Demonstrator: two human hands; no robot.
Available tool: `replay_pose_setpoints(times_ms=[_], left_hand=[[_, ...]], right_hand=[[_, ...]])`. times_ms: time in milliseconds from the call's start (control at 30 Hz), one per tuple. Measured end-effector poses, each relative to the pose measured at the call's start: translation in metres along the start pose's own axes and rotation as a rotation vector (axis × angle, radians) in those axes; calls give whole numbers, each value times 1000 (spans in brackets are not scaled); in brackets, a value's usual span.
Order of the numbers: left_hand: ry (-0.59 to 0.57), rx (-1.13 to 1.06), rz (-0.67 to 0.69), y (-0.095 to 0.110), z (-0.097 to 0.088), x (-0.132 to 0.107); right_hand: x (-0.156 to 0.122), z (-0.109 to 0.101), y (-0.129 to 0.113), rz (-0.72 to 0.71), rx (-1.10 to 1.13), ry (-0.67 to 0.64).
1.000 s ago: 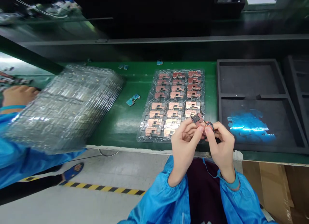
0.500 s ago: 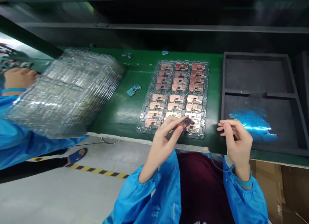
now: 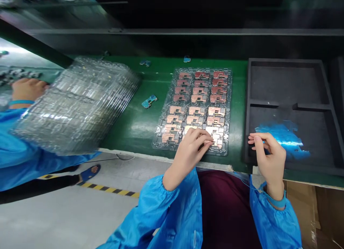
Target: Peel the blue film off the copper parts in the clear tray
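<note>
My left hand [image 3: 192, 145] reaches over the near edge of a clear blister tray [image 3: 166, 98] on the green bench. Its fingertips hold a copper-coloured part [image 3: 212, 138] down in the tray's front row. Several more copper parts [image 3: 197, 98] fill the other pockets. My right hand [image 3: 267, 154] hovers at the left edge of a black foam tray [image 3: 287, 80], thumb and forefinger pinched on what looks like a thin piece of film. A pile of blue film pieces [image 3: 288, 136] lies in that tray's near compartment, just right of my hand.
A co-worker in a blue sleeve [image 3: 16, 148] holds a stack of clear empty trays [image 3: 72, 102] at the left, one hand [image 3: 25, 89] behind it. Loose blue scraps [image 3: 149, 101] lie on the green bench [image 3: 134, 123]. A cardboard box [image 3: 317, 213] sits at lower right.
My hands were together holding one copper part. They parted: my left hand carried the part down into the tray's front row, and my right hand moved right to the black tray.
</note>
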State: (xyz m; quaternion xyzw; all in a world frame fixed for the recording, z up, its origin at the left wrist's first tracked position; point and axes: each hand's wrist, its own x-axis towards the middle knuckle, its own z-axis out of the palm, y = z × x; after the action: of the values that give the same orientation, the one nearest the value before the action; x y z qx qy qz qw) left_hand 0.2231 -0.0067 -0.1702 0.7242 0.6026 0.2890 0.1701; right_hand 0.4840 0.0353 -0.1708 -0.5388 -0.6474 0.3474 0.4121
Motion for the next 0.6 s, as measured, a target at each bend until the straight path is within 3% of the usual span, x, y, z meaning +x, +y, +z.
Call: replay_pose_setpoints(times_ms=[167,300,400,500,600], left_hand=[[15,101,161,-3,2,-10],[39,153,252,-16,-21,7],[26,206,142,-44,-47,64],[7,201,-273,-85,-71,155],[95,233,-494,-123,-81,245]], right_hand=[[-1,0,2,13,15,0],[-5,-1,2,-21,-11,8],[-6,-3,7,-68,-37,14],[-6,-4,15,-128,-25,14],[-10,-1,22,-113,-17,28]])
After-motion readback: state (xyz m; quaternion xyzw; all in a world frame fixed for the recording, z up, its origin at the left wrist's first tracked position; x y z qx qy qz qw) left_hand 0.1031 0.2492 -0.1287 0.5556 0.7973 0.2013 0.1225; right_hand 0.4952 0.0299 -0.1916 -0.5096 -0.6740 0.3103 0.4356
